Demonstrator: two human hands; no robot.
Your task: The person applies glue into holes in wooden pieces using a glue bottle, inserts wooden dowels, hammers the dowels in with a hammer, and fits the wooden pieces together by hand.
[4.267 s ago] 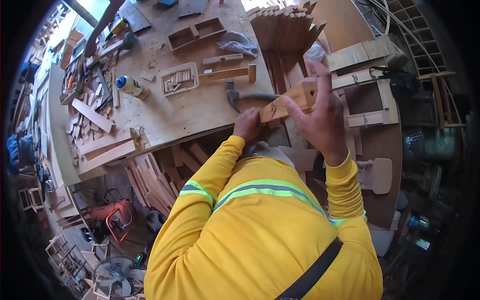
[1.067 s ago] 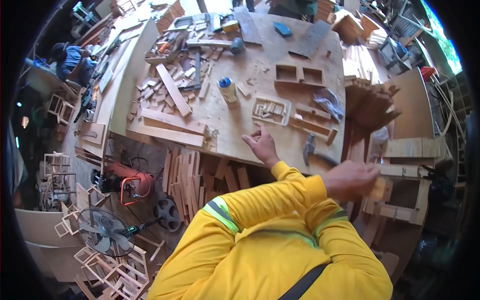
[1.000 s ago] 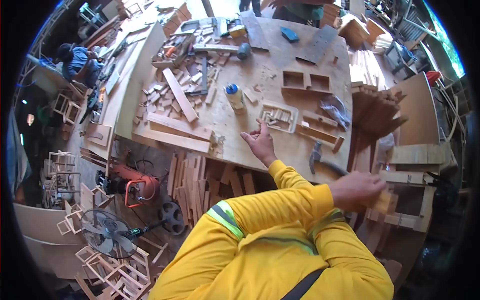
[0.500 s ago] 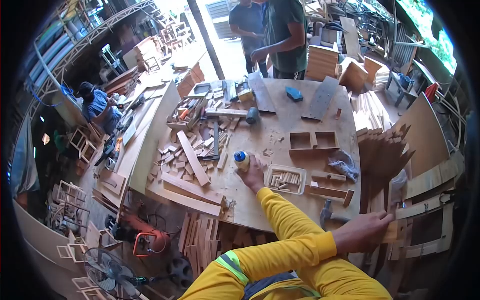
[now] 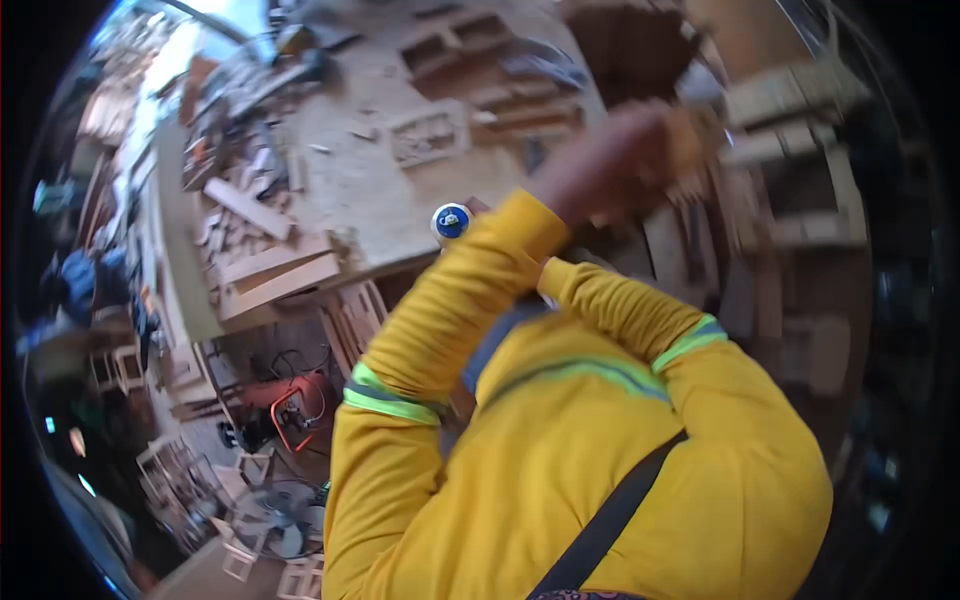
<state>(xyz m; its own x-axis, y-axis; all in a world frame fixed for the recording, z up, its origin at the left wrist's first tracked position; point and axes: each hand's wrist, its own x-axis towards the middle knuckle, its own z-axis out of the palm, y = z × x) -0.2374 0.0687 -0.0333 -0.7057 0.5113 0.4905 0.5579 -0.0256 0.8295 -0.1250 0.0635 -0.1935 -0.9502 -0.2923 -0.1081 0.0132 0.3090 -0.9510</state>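
Head view: left hand [image 5: 640, 150], blurred, grips a wooden block [image 5: 694, 142]; right hand [image 5: 479, 206], mostly hidden, clasps the blue-capped bottle [image 5: 452, 221] by the worktop [image 5: 375, 215] edge. Picking-up looks done; no use of either shows yet.

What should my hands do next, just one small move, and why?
I'd probably ease the left hand, with its blurred piece of wood, over to the left so the arms uncross. The left sleeve passes in front of the right hand, hiding most of it at the blue-capped bottle, so uncrossing should free its path.
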